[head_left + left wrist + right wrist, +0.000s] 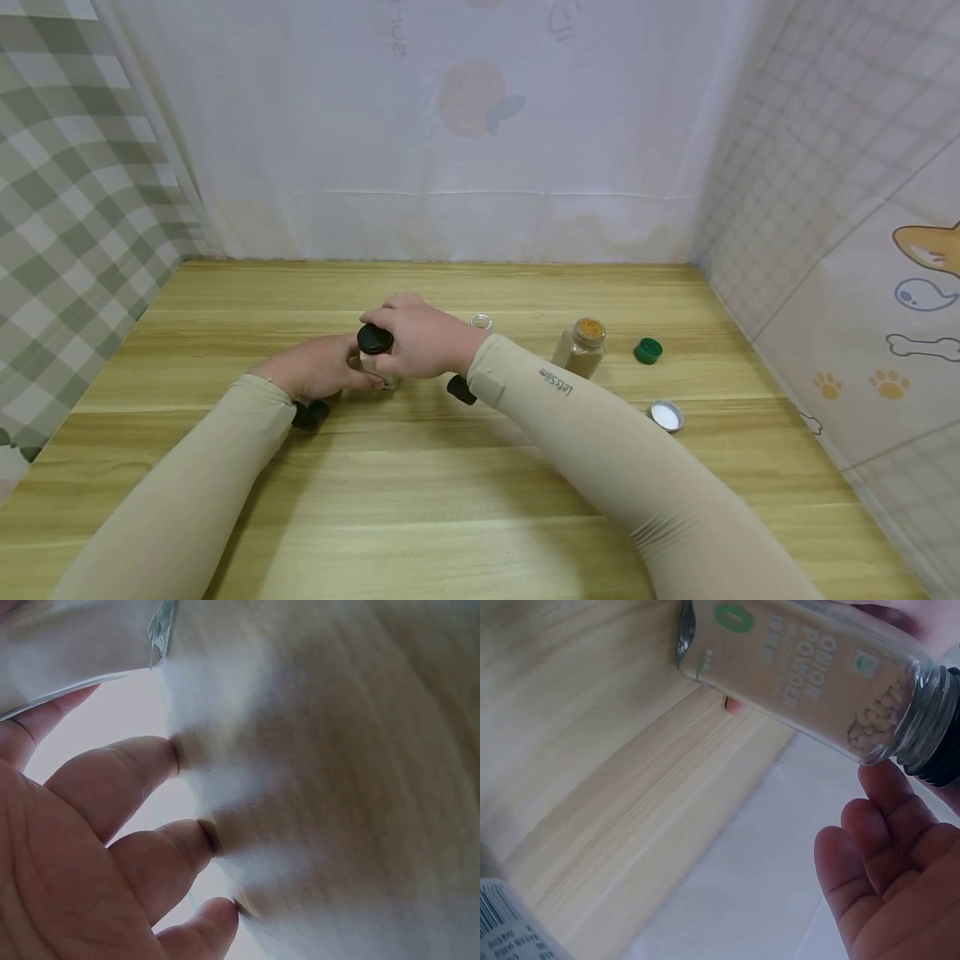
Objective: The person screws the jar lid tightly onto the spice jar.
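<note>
A clear glass spice jar (802, 667), labelled "ONION POWDER" and holding pale lumps, stands on the wooden table in front of me. Its black cap (375, 338) is on the neck. With thumb and index finger my left hand (322, 367) holds the jar low on its body; in the left wrist view its other fingers (161, 862) rest their tips on the table. My right hand (429, 337) reaches across and grips around the cap from the right. Its lower fingers (885, 847) stay loosely bent beside the jar in the right wrist view.
An uncapped glass jar of orange-brown powder (581, 348) stands right of centre. Near it lie a green cap (648, 350) and a silver lid (666, 415). A clear jar rim (481, 321) shows behind my right wrist. White cloth borders the table's back edge.
</note>
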Tool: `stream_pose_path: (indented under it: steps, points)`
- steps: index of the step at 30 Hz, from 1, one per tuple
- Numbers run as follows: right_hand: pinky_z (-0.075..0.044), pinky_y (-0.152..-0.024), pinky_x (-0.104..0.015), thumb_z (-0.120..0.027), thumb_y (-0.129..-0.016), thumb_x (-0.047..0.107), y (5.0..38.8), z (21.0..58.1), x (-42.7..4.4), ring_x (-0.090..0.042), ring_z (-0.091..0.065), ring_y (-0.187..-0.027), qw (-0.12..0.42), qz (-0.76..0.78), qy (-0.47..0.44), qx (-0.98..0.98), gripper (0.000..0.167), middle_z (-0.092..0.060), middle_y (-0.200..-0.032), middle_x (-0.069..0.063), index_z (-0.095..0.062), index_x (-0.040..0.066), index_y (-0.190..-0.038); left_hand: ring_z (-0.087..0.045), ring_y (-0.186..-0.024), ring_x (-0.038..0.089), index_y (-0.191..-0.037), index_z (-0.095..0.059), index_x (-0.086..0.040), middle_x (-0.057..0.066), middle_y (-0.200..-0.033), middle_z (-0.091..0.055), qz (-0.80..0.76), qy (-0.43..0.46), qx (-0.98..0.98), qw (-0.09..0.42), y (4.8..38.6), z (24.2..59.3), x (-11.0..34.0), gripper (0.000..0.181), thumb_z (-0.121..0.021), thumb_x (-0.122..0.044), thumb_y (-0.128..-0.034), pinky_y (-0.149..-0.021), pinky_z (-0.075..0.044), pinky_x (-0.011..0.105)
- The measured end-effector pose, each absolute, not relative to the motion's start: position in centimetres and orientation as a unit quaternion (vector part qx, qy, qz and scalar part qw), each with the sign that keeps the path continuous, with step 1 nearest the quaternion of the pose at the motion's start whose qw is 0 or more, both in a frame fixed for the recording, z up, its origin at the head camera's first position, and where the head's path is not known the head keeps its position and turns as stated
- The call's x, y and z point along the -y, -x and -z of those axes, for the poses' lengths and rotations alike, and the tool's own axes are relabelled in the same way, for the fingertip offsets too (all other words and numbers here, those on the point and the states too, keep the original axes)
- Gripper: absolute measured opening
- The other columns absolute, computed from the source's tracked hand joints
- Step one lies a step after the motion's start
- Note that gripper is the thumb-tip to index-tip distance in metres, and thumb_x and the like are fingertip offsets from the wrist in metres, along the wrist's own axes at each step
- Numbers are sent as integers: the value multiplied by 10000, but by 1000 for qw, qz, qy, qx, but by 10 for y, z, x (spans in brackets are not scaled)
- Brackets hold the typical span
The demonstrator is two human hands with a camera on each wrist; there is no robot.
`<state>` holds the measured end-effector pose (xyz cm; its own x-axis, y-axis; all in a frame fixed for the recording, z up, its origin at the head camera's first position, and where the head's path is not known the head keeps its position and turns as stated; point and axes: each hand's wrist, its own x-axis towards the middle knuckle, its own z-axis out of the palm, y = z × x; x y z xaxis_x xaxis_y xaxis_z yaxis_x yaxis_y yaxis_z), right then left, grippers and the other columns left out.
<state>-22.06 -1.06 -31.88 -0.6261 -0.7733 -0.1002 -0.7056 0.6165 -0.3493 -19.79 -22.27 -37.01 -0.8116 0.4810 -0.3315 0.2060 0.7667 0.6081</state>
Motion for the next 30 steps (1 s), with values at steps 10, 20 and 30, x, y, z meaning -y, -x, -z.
stream_pose_path:
  steps: [10, 20, 30]
  points:
    - [-456, -998, -304, -619, -1039, 287, 221, 319, 10, -206, -513, -1213, 109, 139, 424, -888, 418, -628, -1297, -44, -603, 99, -1412, -616, -1133, 258, -1445, -559, -217, 116, -1441, -609, -284, -184, -909, 244, 199, 370, 223, 589, -720, -533, -975, -929, -509, 441]
    - [-462, -930, -278, -722, -998, 448, 219, 321, 10, -174, -547, -1086, 80, 151, 403, -899, 408, -672, -1116, 12, -677, 110, -1220, -603, -1232, 264, -1380, -594, -275, 88, -1492, -588, -288, -187, -909, 236, 199, 371, 223, 480, -732, -496, -977, -1000, -500, 481]
    - [-448, -952, -290, -738, -996, 416, 220, 325, 10, -169, -552, -1090, 90, 179, 401, -894, 416, -668, -1157, 8, -665, 105, -1262, -621, -1175, 258, -1322, -623, -259, 109, -1447, -619, -287, -187, -910, 235, 199, 370, 223, 435, -735, -494, -974, -966, -505, 468]
